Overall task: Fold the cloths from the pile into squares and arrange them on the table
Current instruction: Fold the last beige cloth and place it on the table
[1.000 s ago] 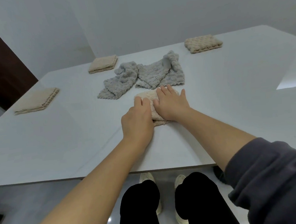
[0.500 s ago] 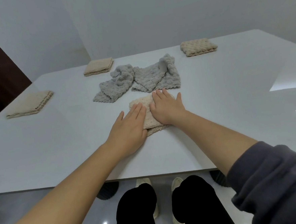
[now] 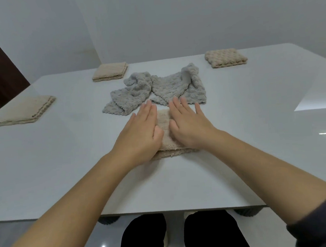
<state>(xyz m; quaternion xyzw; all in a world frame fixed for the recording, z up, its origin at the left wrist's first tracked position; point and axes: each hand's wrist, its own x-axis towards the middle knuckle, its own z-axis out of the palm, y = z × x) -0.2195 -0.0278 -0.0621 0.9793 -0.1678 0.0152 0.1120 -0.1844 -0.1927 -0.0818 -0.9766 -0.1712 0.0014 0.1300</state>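
A folded beige cloth (image 3: 164,123) lies on the white table (image 3: 65,168) in front of me. My left hand (image 3: 140,132) presses flat on its left side, fingers straight. My right hand (image 3: 189,125) presses flat on its right side, fingers spread. Only a strip of the cloth shows between the hands, plus its near edge. Just behind it lies the pile of crumpled grey cloths (image 3: 156,89).
Three folded beige squares sit around the table: one at the left edge (image 3: 26,110), one at the back left (image 3: 110,71), one at the back right (image 3: 226,57). The table's near edge runs just above my legs and shoes.
My left hand slid from the cloth's near-left part up onto its left half and flattened. The right hand stayed flat on the right half. The view shifted slightly.
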